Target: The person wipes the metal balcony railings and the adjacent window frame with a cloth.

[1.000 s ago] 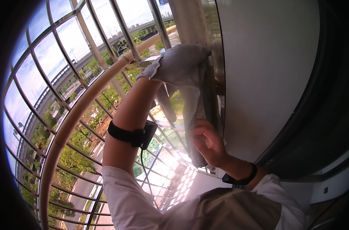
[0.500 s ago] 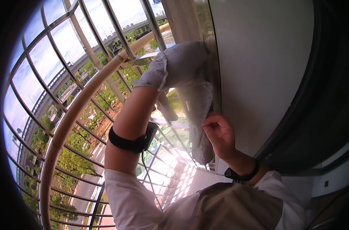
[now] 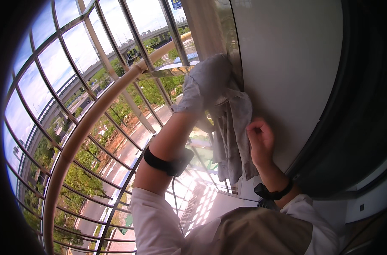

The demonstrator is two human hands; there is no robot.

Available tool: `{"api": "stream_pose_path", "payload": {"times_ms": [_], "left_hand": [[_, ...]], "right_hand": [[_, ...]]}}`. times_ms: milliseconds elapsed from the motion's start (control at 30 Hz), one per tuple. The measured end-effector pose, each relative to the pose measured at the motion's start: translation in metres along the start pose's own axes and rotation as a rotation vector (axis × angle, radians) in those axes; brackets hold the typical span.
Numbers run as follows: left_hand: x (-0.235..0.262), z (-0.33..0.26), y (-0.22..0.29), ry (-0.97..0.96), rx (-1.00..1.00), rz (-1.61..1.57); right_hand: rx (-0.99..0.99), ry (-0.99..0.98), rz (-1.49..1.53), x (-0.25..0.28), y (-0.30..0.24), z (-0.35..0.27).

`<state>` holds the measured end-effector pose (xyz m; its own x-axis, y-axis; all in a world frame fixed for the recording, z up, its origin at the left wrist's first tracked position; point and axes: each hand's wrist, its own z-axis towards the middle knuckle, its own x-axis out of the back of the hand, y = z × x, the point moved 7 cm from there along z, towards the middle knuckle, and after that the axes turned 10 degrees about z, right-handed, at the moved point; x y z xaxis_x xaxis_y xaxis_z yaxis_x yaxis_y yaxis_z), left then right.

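Note:
Grey cloth (image 3: 234,140) is wrapped around my left hand (image 3: 212,78) down to the wrist, and a loose length hangs below it in folds. The fingers of that hand are hidden under the fabric. The wrapped hand is up against the metal upright (image 3: 208,29) beside the pale panel. My right hand (image 3: 261,138) is raised at the right edge of the hanging cloth, its fingers curled in and nothing visible between them. Whether its fingertips touch the cloth, I cannot tell. Each arm wears a black strap, with a small device on the left one.
On the left stands a cage of metal bars (image 3: 76,80) with a tan pole (image 3: 104,100) running along its inside. Trees, a road and an elevated bridge lie beyond. To the right is a smooth pale panel (image 3: 293,63) with a dark curved edge. Sunlit slats show below.
My wrapped left hand has shifted right and slightly down, and the hanging cloth has spread into looser folds. My right hand has moved right and its fingers have curled in more.

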<state>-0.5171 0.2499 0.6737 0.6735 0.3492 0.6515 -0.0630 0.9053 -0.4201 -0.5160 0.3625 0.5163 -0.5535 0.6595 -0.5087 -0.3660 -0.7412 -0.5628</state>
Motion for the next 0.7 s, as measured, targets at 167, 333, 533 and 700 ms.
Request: {"api": "stream_pose_path", "payload": {"times_ms": [167,333,533,700], "left_hand": [[0.000,-0.004,-0.002,0.043,0.073,-0.091],[-0.005,-0.007,-0.005,0.145,0.114,-0.148],[-0.003,-0.010,-0.005,0.230,0.145,-0.191],[0.001,-0.013,0.000,0.202,0.196,-0.145]], "right_hand": [[-0.031,-0.006,0.004,-0.001,0.006,-0.002],[-0.048,-0.012,-0.024,0.003,0.007,-0.001],[-0.057,-0.009,-0.010,0.004,0.009,0.000],[-0.059,-0.026,-0.002,0.002,0.008,-0.002]]}}
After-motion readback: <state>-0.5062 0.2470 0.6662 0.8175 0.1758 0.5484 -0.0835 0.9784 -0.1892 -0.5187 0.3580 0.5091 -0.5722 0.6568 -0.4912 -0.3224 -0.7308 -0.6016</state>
